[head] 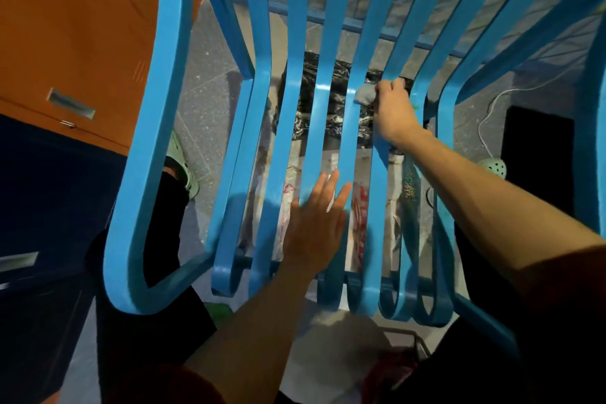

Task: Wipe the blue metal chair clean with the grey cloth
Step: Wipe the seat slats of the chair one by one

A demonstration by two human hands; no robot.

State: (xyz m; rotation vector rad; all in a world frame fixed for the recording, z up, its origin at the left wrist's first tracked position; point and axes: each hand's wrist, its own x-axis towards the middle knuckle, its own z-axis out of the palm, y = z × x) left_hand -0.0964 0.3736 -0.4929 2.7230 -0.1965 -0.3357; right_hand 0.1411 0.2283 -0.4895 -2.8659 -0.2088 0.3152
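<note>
Head view showed a glossy blue chair [288, 128] of curved metal slats. The right hand [393, 110] gripped a bunched grey cloth [364, 94] against a middle slat, fingers curled, while the left hand [314, 226] pressed flat on the seat slats, fingers straight.

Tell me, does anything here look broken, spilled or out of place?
Nothing looks broken or spilled. The slats of the blue chair look intact. Only oddity: crumpled plastic bags lie under the seat, visible between slats.

The grey speckled floor [210, 82] is carrying a crumpled black bag [341, 105] toward 12 o'clock and a white printed bag [359, 207] near centre; a white cable [480, 131] is trailing at 3 o'clock.
</note>
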